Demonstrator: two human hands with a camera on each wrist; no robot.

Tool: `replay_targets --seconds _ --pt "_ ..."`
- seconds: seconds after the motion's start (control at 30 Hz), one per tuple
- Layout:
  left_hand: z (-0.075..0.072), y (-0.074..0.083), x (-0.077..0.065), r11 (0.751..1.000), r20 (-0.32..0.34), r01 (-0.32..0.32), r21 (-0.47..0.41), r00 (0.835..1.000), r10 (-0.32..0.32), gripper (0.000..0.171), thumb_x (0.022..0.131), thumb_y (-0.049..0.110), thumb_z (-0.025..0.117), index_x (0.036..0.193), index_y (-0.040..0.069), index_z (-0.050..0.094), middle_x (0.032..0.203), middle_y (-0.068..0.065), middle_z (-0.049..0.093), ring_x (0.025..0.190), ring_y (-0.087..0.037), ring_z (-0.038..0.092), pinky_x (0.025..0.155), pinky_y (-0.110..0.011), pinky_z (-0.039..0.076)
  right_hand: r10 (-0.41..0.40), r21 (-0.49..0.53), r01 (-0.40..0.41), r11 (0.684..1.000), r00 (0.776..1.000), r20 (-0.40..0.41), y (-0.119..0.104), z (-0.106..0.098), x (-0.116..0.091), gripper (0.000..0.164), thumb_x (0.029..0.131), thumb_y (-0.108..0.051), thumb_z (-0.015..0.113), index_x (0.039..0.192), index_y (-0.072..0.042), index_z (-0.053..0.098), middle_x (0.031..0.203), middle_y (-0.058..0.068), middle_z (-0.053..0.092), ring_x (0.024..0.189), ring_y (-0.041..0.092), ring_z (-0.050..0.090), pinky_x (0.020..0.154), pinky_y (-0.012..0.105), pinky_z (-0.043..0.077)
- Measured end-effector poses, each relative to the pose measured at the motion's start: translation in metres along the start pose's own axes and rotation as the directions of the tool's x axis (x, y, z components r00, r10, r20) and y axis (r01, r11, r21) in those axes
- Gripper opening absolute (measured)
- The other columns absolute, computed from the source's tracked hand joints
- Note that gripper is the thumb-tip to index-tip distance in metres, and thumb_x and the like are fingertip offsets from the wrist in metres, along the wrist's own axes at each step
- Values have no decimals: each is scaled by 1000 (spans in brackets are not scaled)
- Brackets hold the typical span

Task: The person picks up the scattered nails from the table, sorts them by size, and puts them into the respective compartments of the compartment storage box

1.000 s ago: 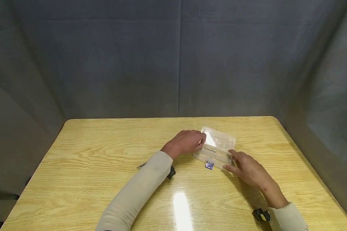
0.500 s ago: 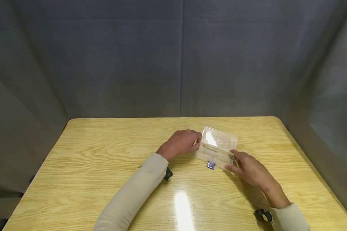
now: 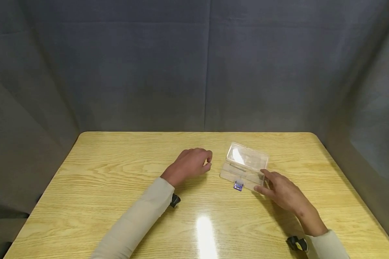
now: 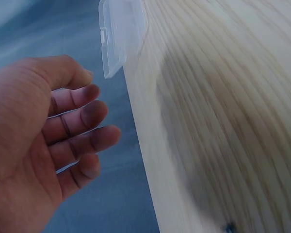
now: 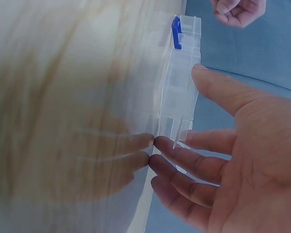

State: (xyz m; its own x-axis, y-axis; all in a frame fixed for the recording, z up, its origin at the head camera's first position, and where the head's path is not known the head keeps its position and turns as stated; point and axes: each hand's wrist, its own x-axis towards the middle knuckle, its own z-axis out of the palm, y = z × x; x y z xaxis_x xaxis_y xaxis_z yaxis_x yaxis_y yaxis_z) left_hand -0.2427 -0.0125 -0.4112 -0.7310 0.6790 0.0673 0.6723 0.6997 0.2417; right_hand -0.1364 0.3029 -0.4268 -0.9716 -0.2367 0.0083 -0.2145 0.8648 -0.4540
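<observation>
A clear plastic box [image 3: 255, 177] with a blue latch [image 3: 238, 185] lies on the table, its lid [image 3: 251, 157] tipped back. Inside, near the hinge, is a thin rod-like item [image 3: 237, 167], too small to name. My right hand [image 3: 283, 190] holds the box's right end, thumb at the front side and index finger near the hinge; the right wrist view shows the other fingers low beside the end, tips at the table. To the left of the box, apart from it, my left hand [image 3: 190, 164] hovers with loosely bent fingers [image 4: 94, 114] and nothing in them.
The wooden table [image 3: 116, 154] has grey cloth [image 3: 142, 72] hanging behind and at the sides. A small dark item [image 4: 230, 227] shows at the bottom of the left wrist view, too blurred to name. Each wrist wears a black camera [image 3: 175, 200].
My left hand has drawn back leftward, away from the box. Thin metal pieces seen earlier by the left sleeve are now hidden in the head view. The right hand stays on the box.
</observation>
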Motion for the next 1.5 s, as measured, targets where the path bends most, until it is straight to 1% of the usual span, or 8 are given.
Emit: replay_targets --seconds 0.23,0.47,0.6,0.73,0.9,1.1,1.27,1.5 --pt "-5 -14 -21 1000 -10 26 9 1000 -26 9 102 18 59 102 17 67 94 4 67 66 -12 50 58 -31 43 6 -5 -6 1000 1000 5 0 1 0 73 98 -40 71 146 9 47 110 16 63 97 31 58 81 54 49" --pt "-9 -23 -41 998 11 60 9 998 -60 7 101 18 61 102 16 68 94 4 66 63 -11 46 57 -31 40 11 5 -11 1000 1000 14 0 0 -2 75 99 -42 69 147 10 45 121 24 62 108 38 61 85 59 49" --pt "-12 -28 -52 997 32 83 8 996 -83 10 102 19 62 105 15 70 98 2 69 62 -11 46 59 -32 42 0 2 0 1000 1000 15 -1 0 -2 73 99 -40 69 146 10 46 115 21 63 102 35 60 83 56 49" --pt "-16 -32 -61 995 45 100 18 994 -101 10 102 21 64 106 15 71 101 1 70 65 -11 51 63 -34 46 -12 -1 12 1000 1000 12 -1 -1 -1 72 99 -39 70 145 11 46 113 19 63 99 33 60 82 55 49" --pt "-18 -35 -74 990 31 134 43 990 -136 6 100 20 66 101 16 71 97 2 69 71 -11 53 65 -36 48 -14 -1 14 1000 1000 21 -1 -1 0 72 99 -38 69 145 12 45 107 15 62 93 29 57 78 51 49" --pt "-17 -43 -91 987 3 158 41 987 -158 9 97 13 65 90 15 71 86 4 66 66 -11 51 61 -34 47 -8 -2 8 1000 1000 25 -1 0 0 73 99 -40 69 146 11 46 108 15 62 93 28 57 78 51 49" --pt "-15 -50 -103 982 18 186 25 982 -187 15 96 11 66 82 15 68 77 6 61 62 -10 49 59 -32 44 -13 -12 14 1000 1000 15 -1 -1 1 71 99 -40 69 145 10 47 108 15 62 93 29 57 78 52 49" --pt "-13 -53 -114 976 37 218 7 975 -219 18 95 10 66 78 16 64 73 7 57 62 -11 48 58 -33 43 -11 -13 11 1000 1000 12 -1 0 1 72 98 -40 70 145 10 47 109 16 63 95 30 59 79 53 49"
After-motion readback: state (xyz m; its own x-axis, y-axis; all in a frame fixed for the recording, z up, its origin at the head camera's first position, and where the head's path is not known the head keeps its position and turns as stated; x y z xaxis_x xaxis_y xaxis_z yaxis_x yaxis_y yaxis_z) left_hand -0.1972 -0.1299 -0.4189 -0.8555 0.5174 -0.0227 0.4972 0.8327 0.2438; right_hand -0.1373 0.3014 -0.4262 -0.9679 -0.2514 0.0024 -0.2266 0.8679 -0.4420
